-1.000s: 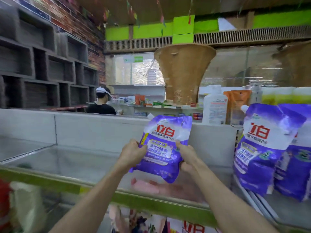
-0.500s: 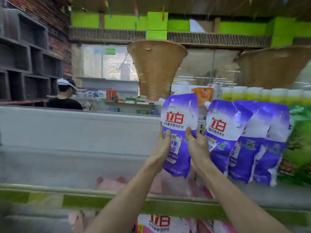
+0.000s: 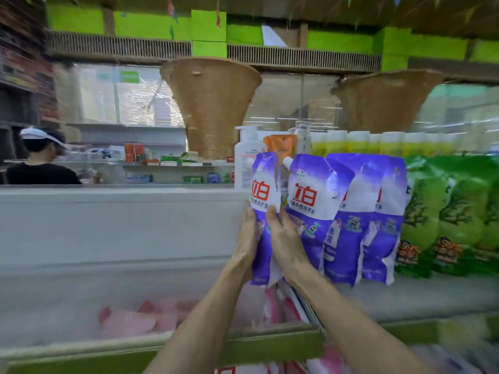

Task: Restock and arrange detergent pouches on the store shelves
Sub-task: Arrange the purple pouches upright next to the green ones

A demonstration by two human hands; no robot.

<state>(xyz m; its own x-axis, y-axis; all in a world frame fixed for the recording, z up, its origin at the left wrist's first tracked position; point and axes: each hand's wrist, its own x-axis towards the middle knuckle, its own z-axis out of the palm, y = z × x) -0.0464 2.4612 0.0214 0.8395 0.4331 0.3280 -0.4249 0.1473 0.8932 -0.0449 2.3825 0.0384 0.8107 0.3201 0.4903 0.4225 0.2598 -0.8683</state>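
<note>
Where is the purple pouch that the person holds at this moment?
In the head view, the purple pouch is right of centre, upright between the left hand and right hand, at the left end of the row of purple pouches.

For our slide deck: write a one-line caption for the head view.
Both hands, left and right, press a purple detergent pouch beside matching shelved purple pouches.

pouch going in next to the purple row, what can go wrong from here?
1. The held pouch is pinched at mid-height by the left hand and right hand, so its soft top may fold when the grip lets go.
2. It presses against the leaning purple row; a push might tip the row toward the green pouches.
3. The shelf edge is close, so it may slide off.
</note>
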